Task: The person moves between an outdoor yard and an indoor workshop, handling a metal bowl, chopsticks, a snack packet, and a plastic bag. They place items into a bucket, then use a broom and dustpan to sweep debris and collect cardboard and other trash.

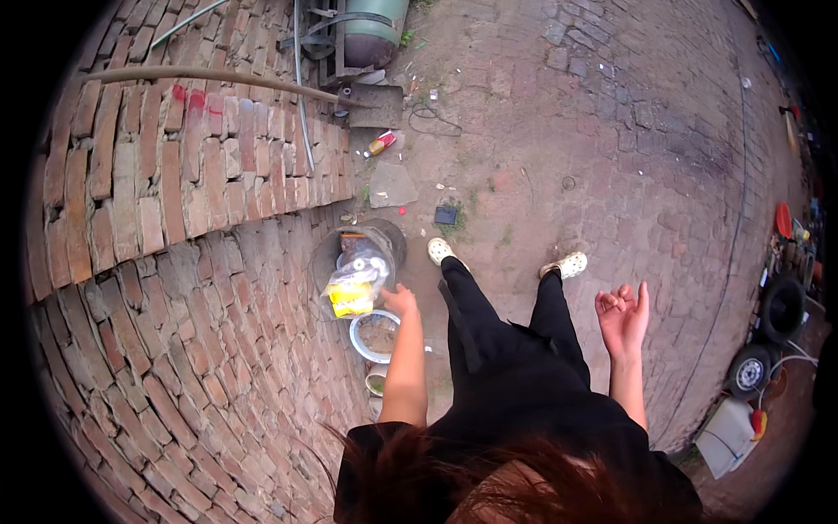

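1. Bag (353, 288), clear and yellow plastic, sits over the bucket (327, 253) by the brick wall (175, 262); your left hand (400, 301) pinches its edge.
2. Keep your right hand (623, 316), open and empty, out wide for balance; lift slowly above the bowl (375, 336).

Left hand (400, 301) closed on the edge of a crumpled clear plastic bag with yellow contents (353, 286), held over a round grey bucket (325, 258) beside the red brick wall (175, 262). Just below the hand: a round pale-rimmed metal basin holding brown matter (377, 335), on the brick-paved ground (611, 157). Right hand (623, 316) empty, palm up, fingers loosely curled, well apart from the bag.
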### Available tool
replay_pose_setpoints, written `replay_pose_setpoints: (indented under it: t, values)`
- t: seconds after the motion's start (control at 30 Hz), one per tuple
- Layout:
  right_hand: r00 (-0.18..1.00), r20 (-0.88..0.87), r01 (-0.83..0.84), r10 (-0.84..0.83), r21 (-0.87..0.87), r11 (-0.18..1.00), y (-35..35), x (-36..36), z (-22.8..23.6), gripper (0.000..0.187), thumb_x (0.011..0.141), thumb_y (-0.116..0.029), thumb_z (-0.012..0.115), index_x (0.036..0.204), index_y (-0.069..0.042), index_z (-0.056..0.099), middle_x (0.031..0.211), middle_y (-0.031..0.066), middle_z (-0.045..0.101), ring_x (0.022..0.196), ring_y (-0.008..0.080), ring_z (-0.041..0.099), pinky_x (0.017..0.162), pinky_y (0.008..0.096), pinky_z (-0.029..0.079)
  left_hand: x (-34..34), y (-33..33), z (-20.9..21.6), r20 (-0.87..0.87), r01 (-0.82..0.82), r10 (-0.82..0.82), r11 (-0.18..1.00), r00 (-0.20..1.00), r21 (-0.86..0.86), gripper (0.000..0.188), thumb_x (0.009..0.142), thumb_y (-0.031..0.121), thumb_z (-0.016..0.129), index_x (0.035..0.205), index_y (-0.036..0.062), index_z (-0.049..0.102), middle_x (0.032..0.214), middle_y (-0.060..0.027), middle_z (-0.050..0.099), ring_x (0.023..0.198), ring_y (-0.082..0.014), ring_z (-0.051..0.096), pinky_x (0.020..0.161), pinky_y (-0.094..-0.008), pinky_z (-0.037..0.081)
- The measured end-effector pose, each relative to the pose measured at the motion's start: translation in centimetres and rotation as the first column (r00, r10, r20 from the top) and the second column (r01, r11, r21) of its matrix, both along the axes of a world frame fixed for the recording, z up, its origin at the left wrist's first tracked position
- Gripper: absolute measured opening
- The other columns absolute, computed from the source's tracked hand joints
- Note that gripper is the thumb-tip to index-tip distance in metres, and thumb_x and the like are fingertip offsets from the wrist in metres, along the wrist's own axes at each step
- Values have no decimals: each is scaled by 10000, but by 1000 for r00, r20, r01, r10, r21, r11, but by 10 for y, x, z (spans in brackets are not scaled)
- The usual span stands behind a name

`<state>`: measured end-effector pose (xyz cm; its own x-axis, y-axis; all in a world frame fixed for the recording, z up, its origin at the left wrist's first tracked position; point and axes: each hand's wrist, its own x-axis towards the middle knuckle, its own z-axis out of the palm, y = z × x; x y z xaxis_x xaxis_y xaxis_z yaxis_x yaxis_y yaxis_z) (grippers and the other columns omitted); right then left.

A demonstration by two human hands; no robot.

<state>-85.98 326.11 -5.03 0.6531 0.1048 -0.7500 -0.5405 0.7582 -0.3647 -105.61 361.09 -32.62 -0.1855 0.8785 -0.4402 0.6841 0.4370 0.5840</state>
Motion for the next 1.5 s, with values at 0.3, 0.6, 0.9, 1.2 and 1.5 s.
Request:
replay_pose_setpoints:
  t: [0.3,0.6,0.9,1.2,1.5]
  values:
    - [895,-33,447,-445,57,893,-300,62,-32,396,878,-427,438,665,-99,501,504,-17,382,605,134,472,787,302,419,199,-209,-1,186,240,-220,967,958,-91,590,831,121,516,1343,128,222,1047,-200,503,633,-258,597,448,-321,501]
    - [593,325,647,-737,351,676,-525,186,-27,402,867,-425,465,664,-86,541,516,-15,415,637,164,507,704,289,415,404,-366,-50,64,585,-587,779,807,-223,512,855,191,501,1258,95,201,927,-189,548,621,-291,589,460,-351,506]
    - [435,-9,879,-900,221,422,-732,245,-81,412,816,-455,527,644,-82,500,515,-4,410,598,168,487,727,317,436,640,-657,-33,-45,784,-796,604,604,-147,485,847,160,521,1248,22,284,939,-216,561,617,-285,602,449,-351,524]
    - [183,137,972,-973,123,200,-951,333,-30,402,827,-457,501,643,-99,492,520,-11,384,578,143,455,748,322,409,846,-1058,-20,387,1000,-922,-16,-5,-26,603,818,108,532,1300,-18,193,814,-182,569,483,-231,575,405,-319,467]
    - [57,-176,993,-983,116,37,-1210,447,-80,376,820,-460,501,664,-119,484,522,-26,388,587,123,471,729,296,410,974,-1343,0,367,936,-905,-299,-216,-186,568,841,119,512,1314,25,212,969,-185,538,608,-243,619,452,-335,502]
